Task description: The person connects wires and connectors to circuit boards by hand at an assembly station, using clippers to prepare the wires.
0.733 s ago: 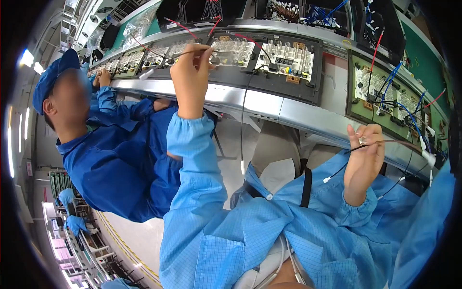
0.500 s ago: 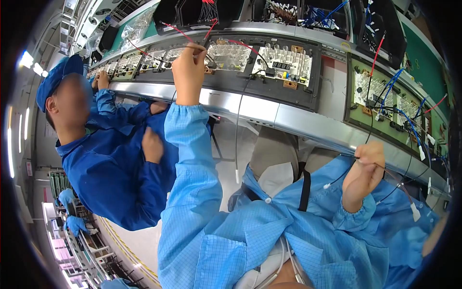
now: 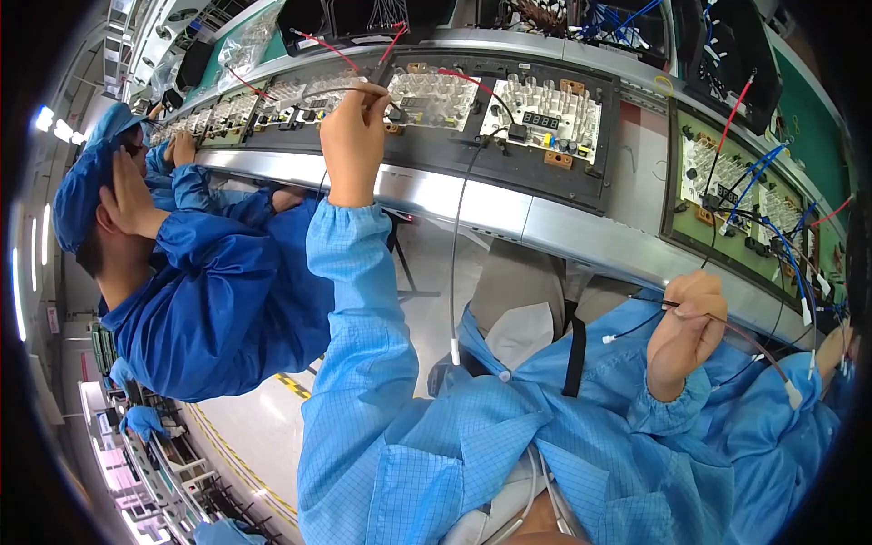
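My left hand is raised over the dark carrier plate, thumb and fingers pinched on a dark wire. Under and beside it lie circuit boards with clear plastic caps; the nearest full one is a white circuit board with a small digit display. A black cable runs from this board over the metal edge and ends in a white connector. Above my lap, my right hand is closed around a dark wire, which trails right to a white plug.
A green carrier plate with wired boards sits at the right. Black bins of wires stand behind the metal rail. A co-worker in dark blue sits close at my left; another person's light-blue sleeve is at lower right.
The carrier plates appear slightly farther right. The co-worker at left has turned and lifted a hand to the head. Both my hands keep their grips, nearly in place.
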### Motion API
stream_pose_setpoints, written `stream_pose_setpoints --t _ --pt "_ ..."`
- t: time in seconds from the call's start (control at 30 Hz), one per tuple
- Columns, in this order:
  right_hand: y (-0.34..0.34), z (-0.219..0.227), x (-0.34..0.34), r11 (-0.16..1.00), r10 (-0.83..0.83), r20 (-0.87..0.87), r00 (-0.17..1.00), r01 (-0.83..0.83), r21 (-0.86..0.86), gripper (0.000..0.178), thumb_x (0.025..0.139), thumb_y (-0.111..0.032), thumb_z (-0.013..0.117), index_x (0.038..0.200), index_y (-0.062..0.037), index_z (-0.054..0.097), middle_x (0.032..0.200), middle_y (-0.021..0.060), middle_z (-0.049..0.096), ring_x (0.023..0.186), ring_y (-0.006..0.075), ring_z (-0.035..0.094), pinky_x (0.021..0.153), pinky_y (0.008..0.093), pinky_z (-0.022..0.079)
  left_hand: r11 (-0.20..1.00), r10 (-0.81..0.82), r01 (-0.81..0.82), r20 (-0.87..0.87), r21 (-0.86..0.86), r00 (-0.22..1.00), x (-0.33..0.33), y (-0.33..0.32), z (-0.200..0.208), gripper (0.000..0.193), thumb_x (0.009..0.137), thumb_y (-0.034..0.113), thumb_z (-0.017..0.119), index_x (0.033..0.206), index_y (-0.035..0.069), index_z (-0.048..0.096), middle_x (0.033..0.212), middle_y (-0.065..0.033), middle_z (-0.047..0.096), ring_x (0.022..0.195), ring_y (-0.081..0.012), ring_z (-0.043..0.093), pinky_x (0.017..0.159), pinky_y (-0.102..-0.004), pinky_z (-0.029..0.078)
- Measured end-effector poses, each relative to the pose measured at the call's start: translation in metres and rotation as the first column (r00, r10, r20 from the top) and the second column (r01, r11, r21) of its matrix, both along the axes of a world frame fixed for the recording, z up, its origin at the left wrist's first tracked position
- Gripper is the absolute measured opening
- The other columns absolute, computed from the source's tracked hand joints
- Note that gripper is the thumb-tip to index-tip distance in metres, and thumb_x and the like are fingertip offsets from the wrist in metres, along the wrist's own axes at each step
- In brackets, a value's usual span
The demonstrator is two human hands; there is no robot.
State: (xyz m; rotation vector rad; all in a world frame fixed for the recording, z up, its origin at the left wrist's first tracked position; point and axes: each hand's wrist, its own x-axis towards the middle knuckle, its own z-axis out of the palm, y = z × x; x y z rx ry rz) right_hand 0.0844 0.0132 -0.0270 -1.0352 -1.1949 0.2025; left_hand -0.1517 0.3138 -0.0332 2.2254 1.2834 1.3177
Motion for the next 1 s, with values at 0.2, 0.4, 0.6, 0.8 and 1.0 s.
stream_pose_setpoints --t 0.2,0.4,0.6,0.8,1.0 --pt "0.003 -0.003 -0.001 0.999 -0.013 -0.031 0.999 0.012 -0.034 0.023 0.097 -0.026 0.041 0.082 -0.0081 0.043 0.074 0.0029 0.034 0.066 0.0143 0.031 0.056 0.0269 0.029 0.999 -0.006 0.008 0.051 -0.040 0.999 0.000 0.001 -0.004 0.006 0.082 0.008 0.065 0.086 0.004 0.062 0.071 -0.0100 0.066 0.056 -0.0174 0.062 0.051 -0.0274 0.046" --pt "0.006 -0.003 -0.004 0.999 -0.003 -0.014 1.000 0.003 -0.040 0.024 0.098 -0.026 0.040 0.082 -0.0081 0.043 0.074 0.0030 0.034 0.066 0.0143 0.031 0.056 0.0264 0.029 1.000 -0.003 0.003 0.036 -0.015 0.999 -0.002 0.001 -0.005 0.007 0.081 0.009 0.066 0.085 0.004 0.063 0.071 -0.0101 0.066 0.056 -0.0180 0.062 0.051 -0.0278 0.045" --pt "0.005 -0.002 -0.003 0.999 0.006 -0.005 1.000 -0.006 -0.045 0.024 0.097 -0.026 0.041 0.083 -0.0080 0.043 0.074 0.0031 0.034 0.065 0.0144 0.032 0.055 0.0264 0.029 1.000 0.018 -0.018 0.001 -0.010 1.000 0.000 0.000 -0.007 0.007 0.081 0.010 0.066 0.085 0.005 0.063 0.071 -0.0089 0.066 0.056 -0.0181 0.061 0.052 -0.0286 0.045" --pt "-0.010 0.019 -0.001 0.998 -0.064 0.009 0.998 0.064 -0.017 0.025 0.096 -0.028 0.044 0.082 -0.0077 0.041 0.065 0.0073 0.042 0.059 0.0178 0.039 0.054 0.0292 0.035 1.000 -0.024 0.024 -0.028 -0.012 0.999 -0.003 -0.002 -0.012 0.007 0.080 0.009 0.065 0.085 0.005 0.062 0.073 -0.0079 0.065 0.056 -0.0173 0.060 0.053 -0.0279 0.045" --pt "-0.011 0.067 0.020 0.978 0.010 0.218 0.976 -0.055 0.203 0.025 0.095 -0.027 0.044 0.084 -0.0045 0.044 0.061 0.0155 0.053 0.051 0.0245 0.049 0.053 0.0369 0.045 0.994 -0.098 0.097 -0.017 -0.058 0.995 -0.006 -0.007 -0.007 0.007 0.079 0.009 0.065 0.084 0.005 0.061 0.074 -0.0083 0.065 0.060 -0.0189 0.062 0.056 -0.0294 0.047"
